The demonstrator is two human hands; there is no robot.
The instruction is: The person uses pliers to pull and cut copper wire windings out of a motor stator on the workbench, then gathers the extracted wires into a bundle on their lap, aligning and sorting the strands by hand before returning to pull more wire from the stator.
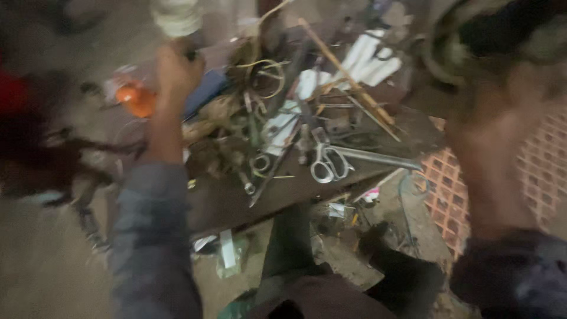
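Below my cluttered workbench [236,204], a small pale packet [228,251] lies on the ground; another white-labelled scrap [336,210] sits nearby, both blurred.

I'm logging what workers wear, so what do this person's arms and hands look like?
The left hand is bare, without glove or ring that shows; its arm wears a long grey-blue sleeve. The right arm, badly blurred, is bare above a dark pushed-up sleeve; the right hand is too blurred to describe.

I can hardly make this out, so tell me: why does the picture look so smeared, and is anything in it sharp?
Head view: dim, warm light and heavy motion blur; the right forearm is a smear and its hand cannot be made out, the left hand is soft; the metal scissors on the dark workbench are clearest, with a pale glint; the orange object glows, its shape lost.
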